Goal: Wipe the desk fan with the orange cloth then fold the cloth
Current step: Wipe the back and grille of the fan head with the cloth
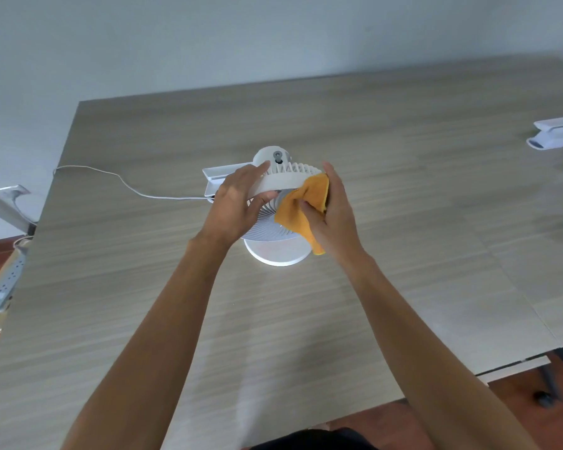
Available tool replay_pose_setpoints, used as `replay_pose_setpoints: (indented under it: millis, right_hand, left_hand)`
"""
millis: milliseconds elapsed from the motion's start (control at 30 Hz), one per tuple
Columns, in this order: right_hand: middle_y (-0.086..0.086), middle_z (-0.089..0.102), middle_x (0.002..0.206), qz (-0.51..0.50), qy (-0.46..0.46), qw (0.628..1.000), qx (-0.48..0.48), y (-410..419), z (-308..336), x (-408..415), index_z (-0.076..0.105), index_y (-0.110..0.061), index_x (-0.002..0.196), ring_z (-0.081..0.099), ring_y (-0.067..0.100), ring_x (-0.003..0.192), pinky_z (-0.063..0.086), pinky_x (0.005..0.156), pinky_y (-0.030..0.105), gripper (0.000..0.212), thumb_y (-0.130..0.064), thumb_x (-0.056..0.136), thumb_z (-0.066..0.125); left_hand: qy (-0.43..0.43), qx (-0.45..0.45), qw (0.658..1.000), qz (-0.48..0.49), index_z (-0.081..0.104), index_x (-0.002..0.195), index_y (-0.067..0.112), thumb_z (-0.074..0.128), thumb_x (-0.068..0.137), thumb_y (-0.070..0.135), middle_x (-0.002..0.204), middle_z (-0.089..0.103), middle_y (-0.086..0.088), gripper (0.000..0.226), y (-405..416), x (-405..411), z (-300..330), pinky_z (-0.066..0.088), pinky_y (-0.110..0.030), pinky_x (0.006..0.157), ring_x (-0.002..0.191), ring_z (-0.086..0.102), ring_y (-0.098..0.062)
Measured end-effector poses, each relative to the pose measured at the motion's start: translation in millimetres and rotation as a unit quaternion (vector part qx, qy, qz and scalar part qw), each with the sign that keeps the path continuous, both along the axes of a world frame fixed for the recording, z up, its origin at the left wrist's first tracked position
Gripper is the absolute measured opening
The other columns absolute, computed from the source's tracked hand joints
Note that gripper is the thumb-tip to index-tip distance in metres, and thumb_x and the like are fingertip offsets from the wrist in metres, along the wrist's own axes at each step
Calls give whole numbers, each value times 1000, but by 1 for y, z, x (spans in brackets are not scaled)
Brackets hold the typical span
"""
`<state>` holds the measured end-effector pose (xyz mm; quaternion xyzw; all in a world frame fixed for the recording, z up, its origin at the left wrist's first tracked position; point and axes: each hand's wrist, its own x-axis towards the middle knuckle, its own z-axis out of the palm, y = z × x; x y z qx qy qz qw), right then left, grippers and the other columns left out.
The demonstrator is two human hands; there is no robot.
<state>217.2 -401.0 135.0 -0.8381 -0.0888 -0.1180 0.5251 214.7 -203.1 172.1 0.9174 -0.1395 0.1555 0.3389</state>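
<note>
white desk fan [281, 177] stands on its round base [277, 254] mid-table [371, 287], head tipped so the front grille [267, 222] faces down toward the person. left hand [238, 203] grasps the left side of the fan head, fingers curled over the rim and thumb under near the grille, looks like a brace so the head doesn't swivel or the fan slide while it's rubbed. right hand [330, 216] holds the orange cloth [303, 212] bunched against the right rim and grille, thumb pinching the cloth onto the fan, fingers wrapped behind; loose tail of cloth hangs down toward the base. bunched hold likely gives a pad to press into the grille ribs. judgement: wiping step under way, right side being done, fold not yet started. white power cord [127, 186] runs from the back of the fan off the left table edge; keep the cloth tail off it. a white tray-like piece [221, 177] sits just behind the left hand, touching or part of the fan, cannot tell. power strip [7, 280] off the left edge, white clip-like object [556, 134] far right, well apart from the work.
</note>
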Motion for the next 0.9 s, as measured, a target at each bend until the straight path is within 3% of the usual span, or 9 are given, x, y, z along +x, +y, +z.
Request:
replay_pose_setpoints:
  millis: [167,233,333,433,533,633,767,900]
  right_hand:
    - [-6,51,142,-16,-33,999,-7,-6,-8,13,34,-29,145,50,10,128,44,102,28,83,-42,76,77]
    - [-9,54,138,-4,-40,999,0,-13,-13,15,39,-28,143,54,6,123,45,101,25,80,-34,75,81]
    - [-14,63,120,-18,-25,1000,-5,-23,-23,16,42,-29,141,61,-1,104,45,88,9,76,-24,76,80]
    - [-7,68,100,-85,-29,996,-10,-39,-41,11,48,-18,141,63,10,89,38,76,-1,68,-3,79,72]
    - [-24,61,102,-117,-20,993,8,-51,-50,2,51,-17,139,63,12,94,40,79,1,64,6,81,65]
    - [-33,58,101,-107,-43,993,6,-48,-46,-3,49,-17,141,64,11,91,43,78,3,65,2,81,66]
    - [-17,66,102,-71,-71,995,-23,-24,-27,3,42,-18,145,67,14,80,49,77,14,73,-6,80,72]
    - [-11,67,110,-43,-57,997,-12,-15,-14,13,42,-16,145,64,5,85,46,81,10,70,-11,82,73]
  left_hand:
    - [-1,-9,1000,-9,55,133,2,67,89,21,125,62,-19,50,4,0,0,41,-38,100,118,57,-34]
    - [-4,-9,1000,-13,55,132,0,68,88,20,124,63,-19,50,5,0,0,42,-37,99,116,58,-34]
    - [-7,-6,1000,-16,56,132,-1,68,88,20,122,64,-20,50,7,2,2,42,-36,98,115,59,-33]
    - [-8,-9,1000,-12,56,131,0,69,87,20,122,64,-20,50,7,2,2,41,-35,97,115,59,-32]
    - [-7,-12,1000,-16,57,131,1,69,87,22,121,65,-19,50,6,2,1,42,-35,97,113,60,-32]
    - [-5,-19,1000,-11,57,131,2,69,86,23,120,65,-18,50,6,2,0,41,-29,95,112,60,-30]
    - [-11,-11,1000,-14,58,130,1,70,86,22,118,66,-18,50,6,1,0,38,-23,92,108,61,-30]
    - [-19,-16,1000,-3,58,130,1,68,86,22,119,66,-19,49,9,1,0,29,-6,92,109,59,-30]
